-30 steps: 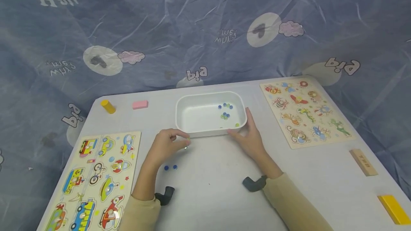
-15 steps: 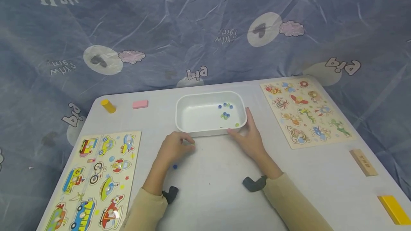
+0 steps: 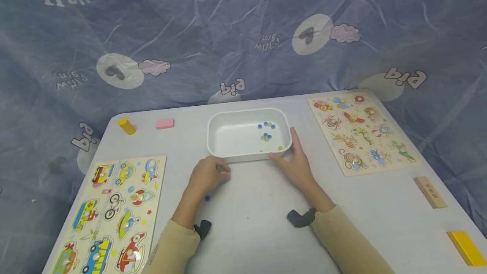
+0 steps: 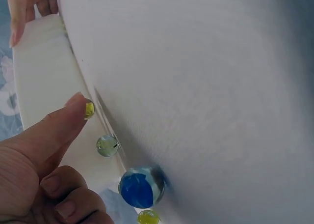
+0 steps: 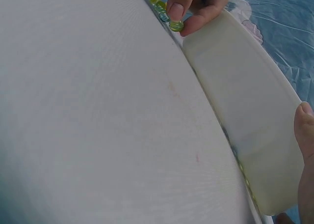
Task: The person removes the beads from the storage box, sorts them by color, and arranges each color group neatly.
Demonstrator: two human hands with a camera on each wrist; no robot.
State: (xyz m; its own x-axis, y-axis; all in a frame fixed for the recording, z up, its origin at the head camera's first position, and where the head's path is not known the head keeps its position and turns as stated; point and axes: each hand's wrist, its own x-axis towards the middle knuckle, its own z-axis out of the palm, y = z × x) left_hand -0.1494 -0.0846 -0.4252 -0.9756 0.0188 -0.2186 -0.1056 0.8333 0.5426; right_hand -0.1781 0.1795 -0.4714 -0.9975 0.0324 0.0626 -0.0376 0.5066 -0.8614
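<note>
Your left hand (image 3: pixel 207 174) pinches a yellow-green marble (image 5: pixel 176 26) just in front of the near left corner of the tray (image 3: pixel 243 158). Your right hand (image 3: pixel 294 165) grips the tray by its near right corner. Blue and green marbles (image 3: pixel 269 137) lie in the tray's right half; a loose blue marble (image 3: pixel 207 198) rests on the surface (image 3: pixel 258 231) in front of it.

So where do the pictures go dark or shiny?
Head view: pale, shiny creases on the printed backdrop; left wrist view: a soft shadow beside the blue glass marble; right wrist view: the white tabletop darkens toward the lower left corner.
</note>
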